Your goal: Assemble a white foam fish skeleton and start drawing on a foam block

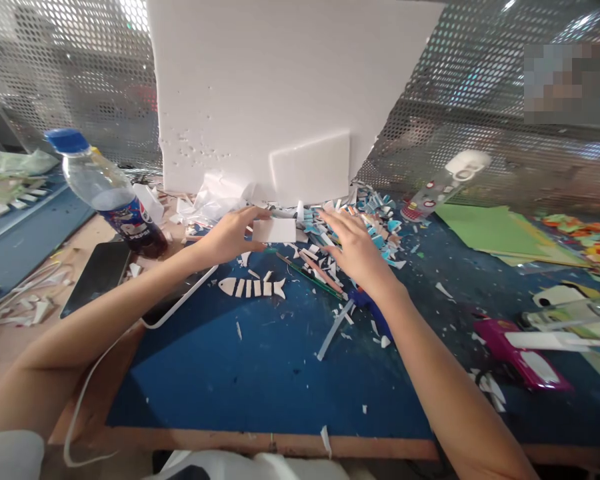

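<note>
A small white rectangular piece of board point(280, 231) is pinched in my left hand point(234, 235) between thumb and fingers, above the scrap pile. To its right, my right hand point(356, 245) hovers with fingers apart and nothing in it, over white and blue scraps point(375, 223). On the blue mat below lies a white fish-skeleton shape point(253, 287), its body made of several separate strips between head and tail. Two thin pencil-like sticks point(320, 272) lie between my hands. A blue tool point(377, 313) is partly hidden by my right forearm, near a translucent stick point(335, 331).
At left stand a cola bottle point(125, 207) and a dark phone point(96, 277). A large white board point(260, 80) leans against perforated metal at the back. Green sheets point(500, 230), a clear bottle point(437, 190) and a magenta object point(520, 353) sit at right. Scraps litter the blue mat point(260, 380).
</note>
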{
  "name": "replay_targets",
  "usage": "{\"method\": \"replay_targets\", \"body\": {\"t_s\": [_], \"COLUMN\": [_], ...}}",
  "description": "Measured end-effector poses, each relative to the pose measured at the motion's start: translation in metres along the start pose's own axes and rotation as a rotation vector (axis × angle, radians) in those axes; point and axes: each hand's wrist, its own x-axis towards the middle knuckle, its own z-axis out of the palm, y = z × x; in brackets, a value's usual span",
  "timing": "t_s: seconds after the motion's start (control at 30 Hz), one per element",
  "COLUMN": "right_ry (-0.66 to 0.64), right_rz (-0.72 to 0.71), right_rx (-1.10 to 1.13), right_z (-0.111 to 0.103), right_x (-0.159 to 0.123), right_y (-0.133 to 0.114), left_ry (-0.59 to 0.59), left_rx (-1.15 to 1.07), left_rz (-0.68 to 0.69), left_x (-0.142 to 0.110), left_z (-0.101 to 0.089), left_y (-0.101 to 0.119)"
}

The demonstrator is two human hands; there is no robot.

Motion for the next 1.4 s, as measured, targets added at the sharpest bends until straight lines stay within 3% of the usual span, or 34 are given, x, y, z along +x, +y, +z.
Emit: {"method": "replay_targets", "body": {"t_s": [0.17, 0.33, 0.47, 0.57, 0.77, 1.07, 1.23, 1.4], "right_ry": [0.016, -0.088, -0.197, -0.198, -0.171, -0.175, -0.193, -0.32], "right_rz": [0.017, -0.045, -0.047, -0.019, 0.016, -0.066, -0.108, -0.14], "right_rx": [0.027, 0.088, 0.125, 0.129, 0.087, 0.048, -0.03, -0.116], "right_z": [-0.003, 0.0, 0.006, 0.008, 0.01, -0.002, 0.004, 0.034], "right_x": [-0.004, -0.038, -0.08, -0.1, -0.105, -0.085, -0.036, 0.024], "right_y": [-0.01, -0.03, -0.033, -0.024, 0.002, 0.003, -0.001, 0.01], "left_ry": [-0.055, -0.25, -0.38, -0.564, -0.531, -0.449, -0.421, -0.39], "left_rx": [0.06, 0.021, -0.093, -0.091, -0.077, -0.076, -0.084, -0.079], "left_rz": [0.074, 0.275, 0.407, 0.463, 0.46, 0.527, 0.574, 0.612], "left_x": [-0.003, -0.027, -0.069, -0.097, -0.112, -0.115, -0.115, -0.116], "left_z": [-0.014, -0.019, 0.005, 0.029, 0.055, 0.066, 0.066, 0.065], "left_y": [0.007, 0.038, 0.058, 0.061, 0.048, 0.036, 0.035, 0.034]}}
